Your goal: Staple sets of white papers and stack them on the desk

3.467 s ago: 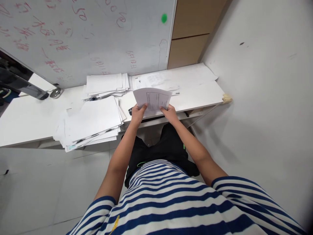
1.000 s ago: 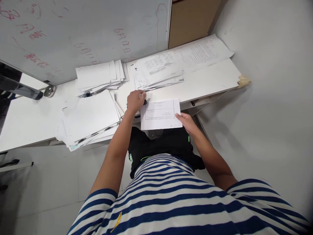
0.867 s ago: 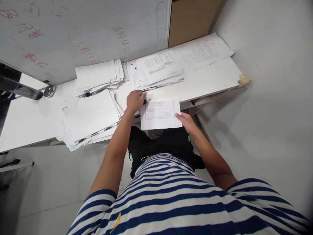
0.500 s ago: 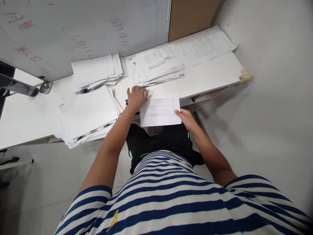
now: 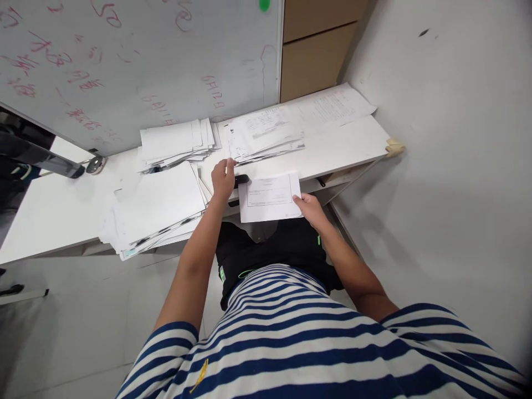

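Observation:
A small white printed sheet (image 5: 269, 200) with a boxed block of text is held by my right hand (image 5: 310, 210), thumb on top at its right edge. The sheet hangs partly over the desk's front edge. Its upper left corner lies by a black stapler (image 5: 241, 180). My left hand (image 5: 223, 178) is over the desk beside the stapler and hides its left part. Its fingers are bent and close together, with the thumb side near a pile of printed papers (image 5: 270, 133); anything between them is hidden.
More paper piles lie on the left of the white desk (image 5: 54, 213), one at the back (image 5: 170, 138) and one in front (image 5: 160, 199). A large printed sheet (image 5: 332, 105) lies at the back right. Behind stands a whiteboard (image 5: 174, 61); a wall (image 5: 449, 138) borders the right.
My left hand has moved off the stapler's top to the left, its spread fingers now drawn together. More of the stapler shows. The view has tilted up; my right hand still holds the sheet.

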The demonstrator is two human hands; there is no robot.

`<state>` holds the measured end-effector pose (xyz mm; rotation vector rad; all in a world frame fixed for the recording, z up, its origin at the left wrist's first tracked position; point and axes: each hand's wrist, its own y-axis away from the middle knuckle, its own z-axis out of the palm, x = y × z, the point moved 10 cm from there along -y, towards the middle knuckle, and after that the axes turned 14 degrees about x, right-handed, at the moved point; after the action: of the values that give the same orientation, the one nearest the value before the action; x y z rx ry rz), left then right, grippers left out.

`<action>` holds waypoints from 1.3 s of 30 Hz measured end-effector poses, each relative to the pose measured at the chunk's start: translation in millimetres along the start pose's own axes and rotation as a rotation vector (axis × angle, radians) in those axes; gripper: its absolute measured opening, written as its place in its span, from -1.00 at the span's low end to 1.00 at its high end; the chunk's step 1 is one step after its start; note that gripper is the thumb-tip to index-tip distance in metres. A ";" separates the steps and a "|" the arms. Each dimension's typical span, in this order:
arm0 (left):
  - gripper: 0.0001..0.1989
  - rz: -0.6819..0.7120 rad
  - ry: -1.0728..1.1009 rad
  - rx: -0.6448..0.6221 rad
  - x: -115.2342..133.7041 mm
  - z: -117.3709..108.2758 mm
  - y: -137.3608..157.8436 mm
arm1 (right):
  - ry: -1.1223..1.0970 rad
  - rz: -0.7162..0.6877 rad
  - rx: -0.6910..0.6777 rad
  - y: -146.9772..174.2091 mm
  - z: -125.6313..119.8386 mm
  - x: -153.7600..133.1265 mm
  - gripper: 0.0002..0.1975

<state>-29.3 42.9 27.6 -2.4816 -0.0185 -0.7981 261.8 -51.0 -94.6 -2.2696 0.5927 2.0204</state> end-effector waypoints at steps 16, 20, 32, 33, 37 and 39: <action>-0.48 0.193 -0.340 -0.053 -32.5 25.4 23.3 | -0.012 -0.082 0.164 -9.3 -91.2 -34.0 -0.59; -0.47 0.179 -0.332 -0.061 -31.5 23.9 24.3 | -0.015 -0.083 0.170 -7.0 -91.2 -20.8 -0.58; -0.42 0.144 -0.303 -0.093 -30.9 25.1 25.5 | -0.025 -0.066 0.169 -6.4 -77.2 -19.5 -0.52; -0.42 0.152 -0.310 -0.087 -31.1 25.3 25.6 | -0.017 -0.063 0.169 -6.6 -76.5 -18.3 -0.52; -0.39 0.189 -0.331 -0.053 -30.8 25.0 25.8 | 0.031 -0.067 0.179 -7.4 -76.5 -16.1 -0.50; -0.38 0.207 -0.324 -0.029 -30.5 24.4 25.7 | 0.047 -0.072 0.180 -7.5 -76.6 -16.4 -0.51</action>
<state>-37.0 37.1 -18.1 -2.5620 0.1327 -0.3084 335.5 -61.6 -69.1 -2.2053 0.6577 1.8069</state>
